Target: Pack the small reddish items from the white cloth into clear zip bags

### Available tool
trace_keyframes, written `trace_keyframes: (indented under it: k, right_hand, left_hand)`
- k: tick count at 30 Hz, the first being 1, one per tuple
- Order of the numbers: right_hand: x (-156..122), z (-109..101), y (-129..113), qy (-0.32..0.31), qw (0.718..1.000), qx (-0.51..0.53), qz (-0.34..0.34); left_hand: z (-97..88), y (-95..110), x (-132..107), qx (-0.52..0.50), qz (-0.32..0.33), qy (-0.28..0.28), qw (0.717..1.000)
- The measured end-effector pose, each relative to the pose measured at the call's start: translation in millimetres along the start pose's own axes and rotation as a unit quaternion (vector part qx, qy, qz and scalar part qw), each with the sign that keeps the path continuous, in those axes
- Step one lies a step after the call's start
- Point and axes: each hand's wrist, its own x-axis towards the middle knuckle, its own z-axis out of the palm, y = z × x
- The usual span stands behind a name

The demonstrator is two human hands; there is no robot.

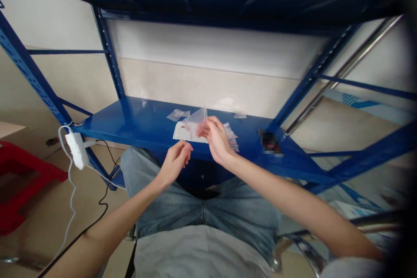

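I sit facing a blue metal shelf (140, 124). My right hand (216, 139) is raised over the shelf's front edge and pinches a small clear plastic bag (197, 118) with something reddish inside. My left hand (176, 160) hovers lower, just in front of the shelf edge, fingers curled with thumb and fingertips pinched together; what is between them is too small to make out. Under the bag lies a white sheet (185, 132). More small clear bags (177, 114) lie behind it, and a stack of bags (232, 137) sits right of my right hand.
A blurred dark object (270, 142) rests on the shelf to the right. A white power strip (76, 150) hangs at the shelf's left corner with cables trailing down. A red stool (22, 178) stands on the floor at left. Blue uprights and a top shelf frame the space.
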Motion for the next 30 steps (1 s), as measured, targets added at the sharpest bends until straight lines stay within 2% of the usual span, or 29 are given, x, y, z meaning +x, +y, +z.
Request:
trace_keyframes:
  k: [2, 4, 6, 9, 13, 19, 24, 26, 30]
  right_hand:
    - [-42, -24, -4, 0.018, 0.999, -0.004, 0.037]
    - [-72, -46, 0, 0.051, 0.996, -0.004, 0.067]
    - [-90, -63, 8, 0.08, 0.991, 0.011, 0.105]
    - [-101, -80, 16, 0.097, 0.983, 0.024, 0.151]
    - [-102, -84, 11, 0.076, 0.988, 0.025, 0.135]
    - [-104, -81, 10, 0.069, 0.989, -0.014, 0.127]
    - [-105, -82, 21, -0.019, 0.985, -0.047, 0.164]
    - [-104, -81, 21, -0.009, 0.986, -0.094, 0.135]
    - [-109, -75, 8, 0.076, 0.973, -0.212, -0.046]
  left_hand:
    - [-0.7, -4, 4, -0.047, -0.023, -0.018, 0.998]
    - [1.3, -8, 6, -0.054, -0.037, -0.048, 0.997]
    - [4.6, -12, 7, -0.047, -0.049, -0.082, 0.994]
    - [9.1, -13, 6, -0.06, -0.084, -0.113, 0.988]
    - [11.9, -10, 3, -0.081, -0.131, -0.141, 0.978]
    - [13.6, -7, -5, -0.073, -0.133, -0.173, 0.973]
    - [18.1, -14, -12, -0.036, -0.102, -0.158, 0.982]
    - [20.4, -16, -12, -0.018, -0.086, -0.148, 0.985]
    - [25.3, -17, -14, 0.053, -0.045, -0.142, 0.988]
